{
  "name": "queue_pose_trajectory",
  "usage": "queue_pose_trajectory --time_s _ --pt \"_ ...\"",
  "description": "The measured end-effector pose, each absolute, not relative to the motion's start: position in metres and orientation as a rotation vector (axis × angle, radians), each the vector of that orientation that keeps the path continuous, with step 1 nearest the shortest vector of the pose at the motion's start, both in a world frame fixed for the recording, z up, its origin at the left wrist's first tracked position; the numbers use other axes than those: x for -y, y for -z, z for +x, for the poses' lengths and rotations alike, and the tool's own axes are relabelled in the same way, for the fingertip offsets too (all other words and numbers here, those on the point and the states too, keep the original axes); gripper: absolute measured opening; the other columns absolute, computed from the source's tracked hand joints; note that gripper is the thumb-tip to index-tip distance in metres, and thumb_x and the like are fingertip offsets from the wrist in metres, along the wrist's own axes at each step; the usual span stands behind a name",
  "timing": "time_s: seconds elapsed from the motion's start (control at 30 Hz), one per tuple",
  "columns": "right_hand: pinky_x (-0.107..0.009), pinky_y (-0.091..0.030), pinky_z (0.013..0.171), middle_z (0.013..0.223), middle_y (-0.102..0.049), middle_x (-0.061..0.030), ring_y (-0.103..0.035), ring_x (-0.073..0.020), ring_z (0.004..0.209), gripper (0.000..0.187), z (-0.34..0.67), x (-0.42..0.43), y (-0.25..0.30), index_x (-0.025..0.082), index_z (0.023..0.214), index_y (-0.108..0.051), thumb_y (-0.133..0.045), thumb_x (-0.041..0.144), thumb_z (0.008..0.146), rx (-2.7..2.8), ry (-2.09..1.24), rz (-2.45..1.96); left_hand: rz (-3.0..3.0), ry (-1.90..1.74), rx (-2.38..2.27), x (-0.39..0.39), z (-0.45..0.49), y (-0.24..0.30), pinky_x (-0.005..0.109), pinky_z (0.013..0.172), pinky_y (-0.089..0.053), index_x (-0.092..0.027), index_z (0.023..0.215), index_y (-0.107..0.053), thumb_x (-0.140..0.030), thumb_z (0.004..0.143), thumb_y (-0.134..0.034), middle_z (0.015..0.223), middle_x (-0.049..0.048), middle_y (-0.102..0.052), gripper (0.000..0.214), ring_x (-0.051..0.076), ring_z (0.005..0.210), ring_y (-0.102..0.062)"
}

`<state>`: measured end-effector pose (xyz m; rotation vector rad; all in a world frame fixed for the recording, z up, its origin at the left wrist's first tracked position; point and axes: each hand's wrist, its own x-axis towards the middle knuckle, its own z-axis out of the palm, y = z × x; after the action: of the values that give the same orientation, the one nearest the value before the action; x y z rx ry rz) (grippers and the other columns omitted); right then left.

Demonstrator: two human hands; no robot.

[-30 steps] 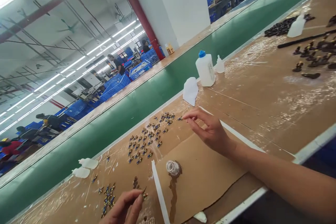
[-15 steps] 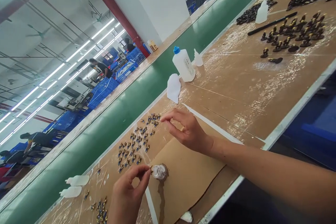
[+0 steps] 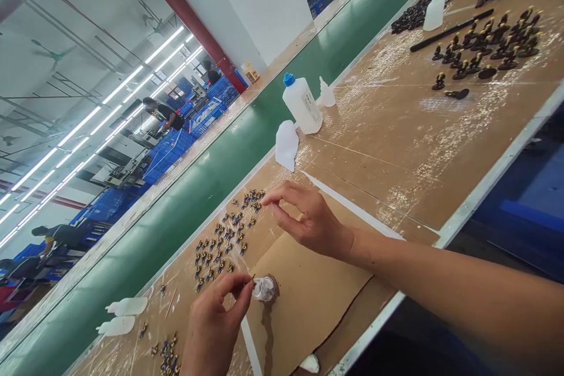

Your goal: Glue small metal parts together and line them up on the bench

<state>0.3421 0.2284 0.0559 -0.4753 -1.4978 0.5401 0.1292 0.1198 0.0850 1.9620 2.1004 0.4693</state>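
My left hand is low in the middle of the view. Its thumb and forefinger pinch a tiny dark piece right at the rim of a small clear glass dish on the cardboard. My right hand hovers beyond it with the fingers pinched together, at the edge of a spread of several small blue and gold figures. What its fingertips hold is too small to make out. More of these little figures lie near my left wrist.
The cardboard-covered bench runs along a green conveyor belt. A white bottle with a blue cap, small squeeze bottles and dark figures lie on it. People work at blue crates beyond.
My left hand rose from the bench's near edge with its small piece and came to the glass dish. My right hand stayed by the figures while the view swung left.
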Motion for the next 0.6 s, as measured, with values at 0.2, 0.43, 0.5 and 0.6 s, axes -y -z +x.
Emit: queue_pose_trajectory --time_s 0.2,0.43,0.5,0.6 --pt "-0.032 -0.051 0.082 0.088 -0.065 -0.0022 -0.062 -0.0153 0.087 0.017 0.3423 -0.2283 -0.0567 0.023 0.093 -0.057 -0.047 0.011 0.087 1.491 -0.536 -0.471 2.027 -0.450 -2.094 -0.1212 0.1290 -0.0843 0.023 0.066 -0.046 -0.026 0.077 -0.069 -0.045 0.078 -0.060 0.072 -0.0030 -0.067 0.022 0.015 0.070 -0.063" --pt "-0.031 -0.050 0.080 0.087 -0.065 -0.0038 -0.061 -0.0150 0.086 0.017 0.3422 -0.2282 -0.0569 0.019 0.093 -0.059 -0.047 0.010 0.086 1.481 -0.526 -0.463 2.090 -0.400 -2.060 -0.1200 0.1334 -0.0879 0.022 0.065 -0.044 -0.025 0.075 -0.067 -0.043 0.082 -0.057 0.069 -0.0032 -0.064 0.022 0.013 0.067 -0.061" --pt "-0.030 -0.050 0.080 0.087 -0.065 -0.0039 -0.061 -0.0147 0.085 0.017 0.3422 -0.2283 -0.0571 0.019 0.093 -0.059 -0.047 0.010 0.086 1.478 -0.522 -0.462 2.106 -0.384 -2.041 -0.1204 0.1346 -0.0887 0.022 0.065 -0.044 -0.024 0.075 -0.066 -0.042 0.082 -0.056 0.069 -0.0030 -0.064 0.022 0.013 0.067 -0.061" --pt "-0.030 -0.050 0.081 0.087 -0.066 -0.0045 -0.062 -0.0147 0.086 0.017 0.3433 -0.2285 -0.0578 0.018 0.093 -0.060 -0.047 0.009 0.086 1.476 -0.511 -0.469 2.102 -0.396 -2.045 -0.1209 0.1348 -0.0918 0.021 0.063 -0.045 -0.025 0.074 -0.067 -0.044 0.081 -0.058 0.068 -0.0030 -0.064 0.022 0.013 0.066 -0.061"
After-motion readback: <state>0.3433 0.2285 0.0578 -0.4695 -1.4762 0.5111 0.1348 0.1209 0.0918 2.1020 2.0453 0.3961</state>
